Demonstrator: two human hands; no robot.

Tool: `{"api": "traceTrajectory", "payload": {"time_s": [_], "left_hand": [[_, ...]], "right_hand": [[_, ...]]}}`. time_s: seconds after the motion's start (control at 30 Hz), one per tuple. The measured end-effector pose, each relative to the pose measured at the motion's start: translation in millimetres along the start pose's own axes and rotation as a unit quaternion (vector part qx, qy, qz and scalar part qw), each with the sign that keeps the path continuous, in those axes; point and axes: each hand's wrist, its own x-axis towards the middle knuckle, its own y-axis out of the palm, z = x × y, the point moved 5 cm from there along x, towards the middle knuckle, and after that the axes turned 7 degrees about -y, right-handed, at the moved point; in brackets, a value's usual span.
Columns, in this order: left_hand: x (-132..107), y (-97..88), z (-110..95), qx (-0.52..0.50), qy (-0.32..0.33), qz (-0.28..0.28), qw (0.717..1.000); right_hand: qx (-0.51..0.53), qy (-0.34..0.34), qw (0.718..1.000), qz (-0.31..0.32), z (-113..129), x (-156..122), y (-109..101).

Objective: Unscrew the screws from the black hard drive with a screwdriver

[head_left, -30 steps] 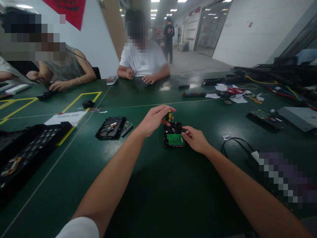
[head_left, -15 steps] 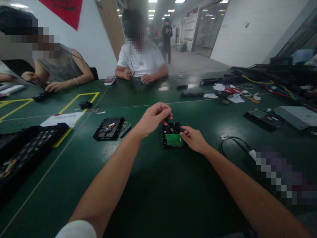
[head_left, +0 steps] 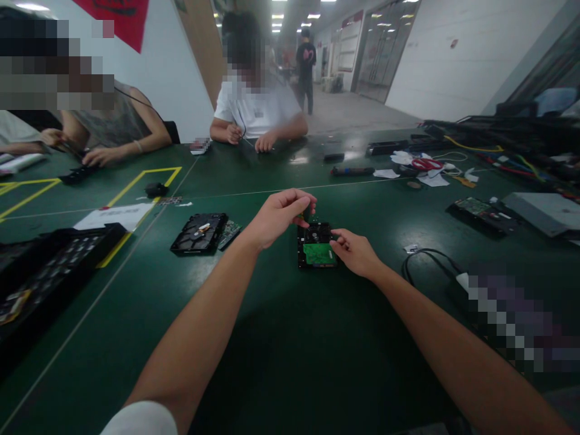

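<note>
A hard drive [head_left: 319,254] with a green circuit board lies on the green table. My left hand [head_left: 285,214] is over its far left corner, fingers curled in a pinch. Something thin and yellowish shows under those fingers, but its kind is hidden. At the drive's right edge, my right hand [head_left: 353,249] grips the side between thumb and fingers. Left of my left forearm lies a second black hard drive [head_left: 193,235], with a loose circuit board [head_left: 229,234] beside it.
Black trays [head_left: 67,272] stand at the left by a paper sheet [head_left: 111,217]. Another drive [head_left: 481,215], a grey metal box [head_left: 541,214] and a black cable [head_left: 408,260] are at the right. Bundled cables [head_left: 502,157] lie behind. Two people [head_left: 260,115] work across the table.
Both my hands and the hard drive stay nearly in place; my left fingers have shifted slightly. The person opposite has drawn one hand a little inward.
</note>
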Motion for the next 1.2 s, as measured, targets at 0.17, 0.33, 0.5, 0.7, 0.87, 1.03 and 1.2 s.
{"api": "traceTrajectory", "payload": {"time_s": [0.17, 0.33, 0.5, 0.7, 0.87, 1.03, 1.2], "left_hand": [[0.0, -1.5, 0.7, 0.029, 0.002, -0.035, 0.999], [1.2, -0.8, 0.5, 0.036, 0.018, -0.025, 0.999], [2.9, -2.4, 4.5, -0.008, -0.003, -0.010, 1.000], [2.5, -3.1, 4.2, 0.029, 0.016, -0.035, 0.999], [1.1, -1.3, 3.6, 0.056, 0.021, -0.045, 0.997], [1.2, 0.6, 6.0, 0.032, 0.010, -0.039, 0.999], [1.6, 0.7, 5.5, 0.038, 0.006, -0.033, 0.999]], "right_hand": [[-0.003, 0.002, 1.000, 0.007, 0.8, -0.2, -0.6], [-0.014, 0.004, 1.000, 0.001, 2.3, 0.2, -1.3], [-0.005, 0.004, 1.000, -0.002, 1.7, 0.2, -1.1], [-0.004, 0.005, 1.000, 0.003, -0.3, -0.2, -0.3], [0.001, 0.005, 1.000, 0.008, -0.5, 0.0, 0.7], [-0.004, 0.008, 1.000, 0.002, 0.0, 0.5, -0.1], [-0.005, 0.003, 1.000, 0.005, 1.4, -0.1, -0.8]]}}
